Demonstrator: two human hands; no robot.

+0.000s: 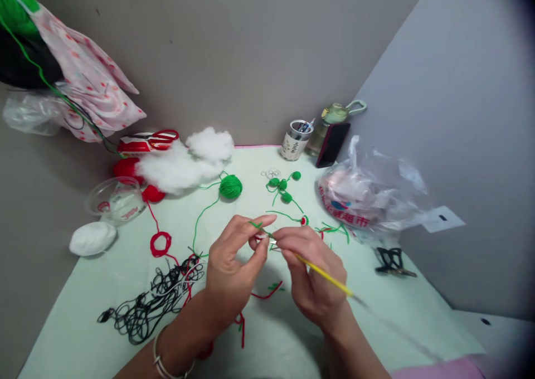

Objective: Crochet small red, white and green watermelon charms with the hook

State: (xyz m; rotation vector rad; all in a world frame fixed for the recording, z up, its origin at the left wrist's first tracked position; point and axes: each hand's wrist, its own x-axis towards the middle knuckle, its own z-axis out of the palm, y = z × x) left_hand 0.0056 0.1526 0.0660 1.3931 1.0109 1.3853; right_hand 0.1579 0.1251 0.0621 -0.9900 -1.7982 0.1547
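My left hand (232, 262) pinches a short piece of green yarn (256, 224) between thumb and fingertips, above the pale green table (125, 278). My right hand (311, 273) grips a yellow crochet hook (326, 276), its tip meeting the yarn at my left fingertips. A small green yarn ball (230, 186) lies behind my hands, its strand trailing toward me. Several small green crocheted balls (284, 186) sit a little further right.
A tangle of black cord (154, 301) and red yarn (161, 243) lie at the left. White stuffing (188, 161), a clear cup (115, 199), a white ball (92, 238), red scissors (146, 141), a plastic bag (368, 192), a black clip (390, 261), a jar (296, 139) and a bottle (330, 125) ring the table.
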